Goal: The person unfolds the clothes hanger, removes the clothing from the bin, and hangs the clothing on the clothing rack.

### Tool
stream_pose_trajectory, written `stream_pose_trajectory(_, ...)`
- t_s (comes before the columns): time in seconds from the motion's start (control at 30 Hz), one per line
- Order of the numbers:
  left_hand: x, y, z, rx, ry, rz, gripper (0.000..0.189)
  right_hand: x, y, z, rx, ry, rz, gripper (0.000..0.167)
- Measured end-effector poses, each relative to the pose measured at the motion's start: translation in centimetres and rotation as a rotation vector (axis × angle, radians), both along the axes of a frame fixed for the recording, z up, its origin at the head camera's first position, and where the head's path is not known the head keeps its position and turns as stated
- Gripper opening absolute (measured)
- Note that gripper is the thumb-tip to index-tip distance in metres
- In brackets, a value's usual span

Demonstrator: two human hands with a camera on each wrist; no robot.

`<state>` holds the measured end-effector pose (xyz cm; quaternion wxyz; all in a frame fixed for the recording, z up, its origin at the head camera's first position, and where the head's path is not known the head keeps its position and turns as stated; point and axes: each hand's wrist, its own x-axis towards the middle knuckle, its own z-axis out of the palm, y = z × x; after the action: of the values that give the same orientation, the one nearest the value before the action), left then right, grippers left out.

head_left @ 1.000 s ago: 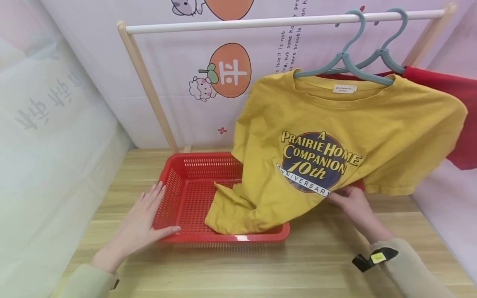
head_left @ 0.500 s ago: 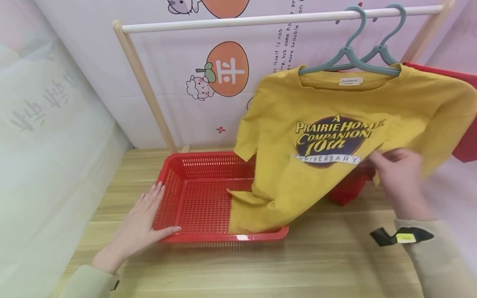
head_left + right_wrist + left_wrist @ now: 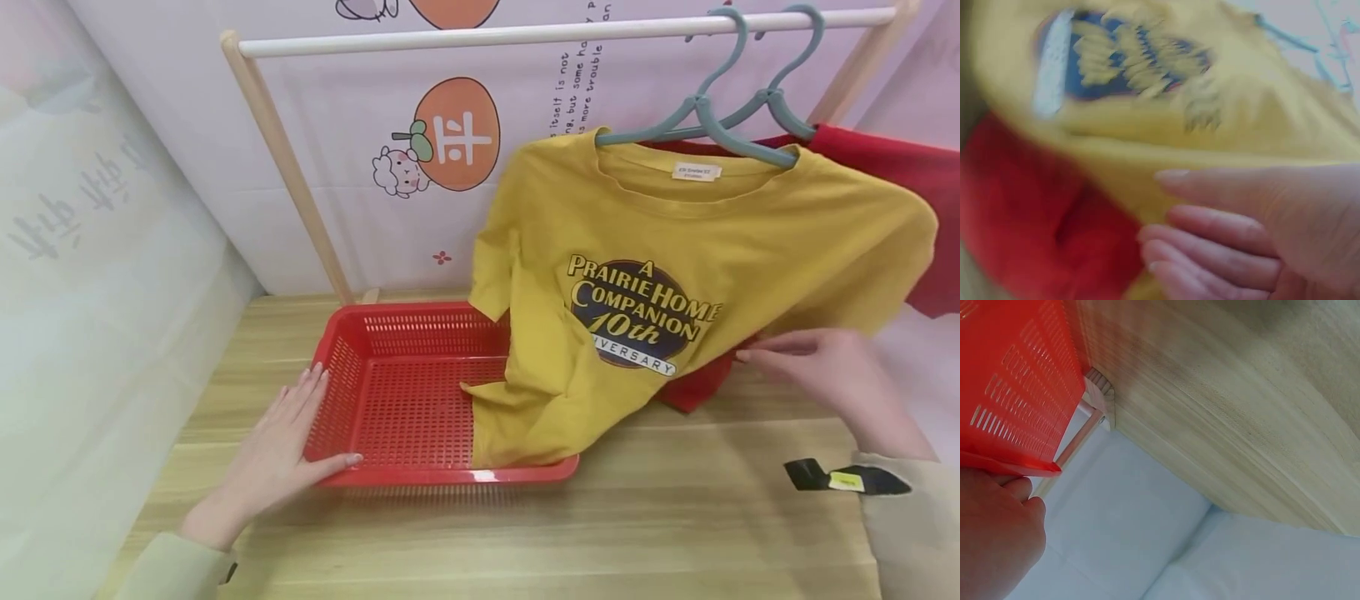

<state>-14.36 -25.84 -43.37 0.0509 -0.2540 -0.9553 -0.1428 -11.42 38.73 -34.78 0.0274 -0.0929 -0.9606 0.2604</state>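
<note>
A yellow T-shirt (image 3: 555,350) with a dark printed logo hangs on a teal hanger (image 3: 705,125), its lower left part drooping into a red perforated basket (image 3: 450,477). My left hand (image 3: 273,450) rests over the basket's near left corner, fingers straight along the left rim and thumb on the front rim; the left wrist view has this hand (image 3: 997,531) at the rim. By the shirt's lower right edge is my right hand (image 3: 832,367), thumb and fingers apart in the right wrist view, close to the yellow cloth. Red cloth (image 3: 1041,206) shows below the shirt.
A white rail (image 3: 480,37) on wooden posts (image 3: 292,175) carries the hangers. Behind the yellow shirt, a red garment (image 3: 892,167) hangs on a second hanger (image 3: 780,100). The wooden tabletop (image 3: 600,533) lies in front, with printed sheeting (image 3: 322,108) behind.
My right hand pulled the shirt's lower edge up and right, then came away from the logo's edge. The shirt's front has dropped back down. My left hand stays at the basket.
</note>
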Motion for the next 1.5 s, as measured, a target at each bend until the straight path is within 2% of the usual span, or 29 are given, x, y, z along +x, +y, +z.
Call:
stream_pose_trajectory(0.1,0.1,0.0,0.0,-0.002,0.0,0.002,0.114,0.2,-2.5,1.3,-0.069,0.065,-0.019,0.06)
stream_pose_trajectory(0.17,0.1,0.0,0.0,-0.005,-0.002,0.003,0.115,0.1,-4.9,1.9,-0.103,0.115,0.029,0.054)
stream_pose_trajectory(0.23,0.1,0.0,-0.1,-0.009,-0.002,0.003,0.115,-0.4,-7.5,1.8,-0.143,0.14,0.121,0.046)
stream_pose_trajectory(0.4,0.0,0.0,-0.3,-0.02,-0.003,0.006,0.119,-3.4,-13.5,-0.8,-0.153,0.142,0.407,0.039)
stream_pose_trajectory(0.47,-0.1,0.1,-0.4,-0.029,0.006,0.004,0.122,-4.6,-15.2,-2.0,-0.145,0.135,0.475,0.038)
stream_pose_trajectory(0.6,-0.3,0.1,-0.3,-0.051,0.02,-0.003,0.126,-6.4,-17.3,-3.3,-0.106,0.137,0.504,0.033)
stream_pose_trajectory(0.7,-0.4,0.2,-0.1,-0.075,0.023,-0.006,0.128,-7.1,-17.9,-3.4,-0.06,0.164,0.517,0.021)
stream_pose_trajectory(0.87,-0.4,0.3,0.2,-0.108,0.016,-0.004,0.13,-7.6,-18.4,-3.0,-0.02,0.206,0.59,0.004)
stream_pose_trajectory(0.97,-0.4,0.2,0.1,-0.114,0.008,-0.001,0.13,-7.8,-18.2,-2.4,-0.055,0.216,0.576,0.003)
stream_pose_trajectory(1.03,-0.3,0.2,0.1,-0.114,0.006,0.002,0.13,-8.1,-17.7,-1.3,-0.133,0.209,0.509,0.007)
stream_pose_trajectory(1.07,-0.2,0.2,0.1,-0.112,0.006,0.003,0.129,-8.4,-17.4,-0.6,-0.206,0.208,0.454,0.012)
stream_pose_trajectory(1.17,-0.2,0.1,0.1,-0.106,0.011,0.005,0.129,-9.6,-16.2,2.1,-0.554,0.245,0.239,0.022)
stream_pose_trajectory(1.23,-0.2,0.1,0.1,-0.104,0.017,0.005,0.129,-10.6,-15.5,3.7,-0.856,0.351,0.103,0.024)
stream_pose_trajectory(1.3,-0.2,0.0,0.0,-0.106,0.018,0.004,0.129,-11.7,-15.0,5.0,-1.13,0.485,0.014,0.02)
stream_pose_trajectory(1.37,-0.2,0.0,0.0,-0.11,0.017,0.005,0.129,-12.7,-14.7,5.6,-1.31,0.586,-0.023,0.019)
stream_pose_trajectory(1.43,-0.2,0.0,0.0,-0.113,0.014,0.003,0.129,-13.6,-14.6,5.8,-1.335,0.576,-0.017,0.023)
stream_pose_trajectory(1.5,-0.2,0.0,0.0,-0.112,0.011,0.004,0.129,-14.2,-14.7,5.5,-1.174,0.456,0.03,0.036)
